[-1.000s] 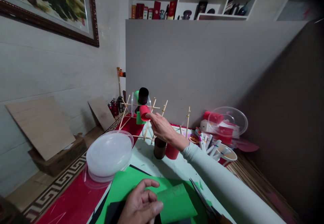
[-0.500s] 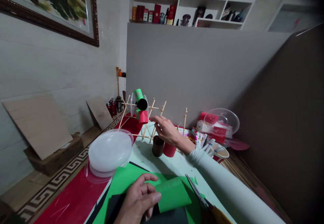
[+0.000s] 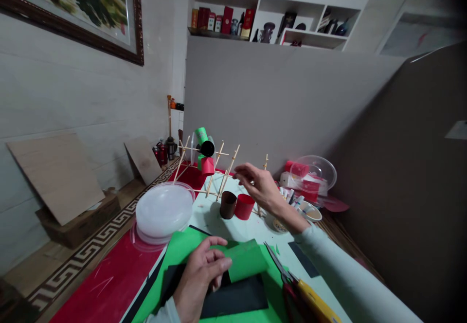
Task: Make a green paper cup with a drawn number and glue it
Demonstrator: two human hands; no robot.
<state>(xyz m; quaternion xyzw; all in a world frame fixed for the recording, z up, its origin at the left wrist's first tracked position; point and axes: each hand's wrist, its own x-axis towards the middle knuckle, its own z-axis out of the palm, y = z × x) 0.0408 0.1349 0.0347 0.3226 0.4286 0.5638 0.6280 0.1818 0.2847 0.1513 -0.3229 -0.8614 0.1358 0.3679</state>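
Observation:
My left hand (image 3: 200, 274) rests loosely curled, thumb and index finger apart, over sheets of green paper (image 3: 178, 245) and black paper (image 3: 237, 298). Beside its fingertips lies a curled piece of green paper (image 3: 248, 260); I cannot tell whether they touch. In mid-air over the table, my right hand (image 3: 260, 184) has its fingers loosely bent and apart, with nothing visible in them. Under and left of it stand a red paper tube (image 3: 244, 206) and a dark brown paper tube (image 3: 228, 205). Scissors (image 3: 282, 264) with a yellow handle lie open-bladed on the green sheet.
A stick frame (image 3: 219, 170) at the back carries a wheel with green, black and red tubes (image 3: 207, 166). Clear plastic lids (image 3: 164, 211) are stacked at left. Markers in a cup (image 3: 310, 211) and a clear bowl (image 3: 326, 172) stand at right. A grey panel (image 3: 277, 99) rises behind.
My right hand has moved right and back from the stick frame, baring more of the red tube. My left hand stays by the green piece. The view has shifted slightly.

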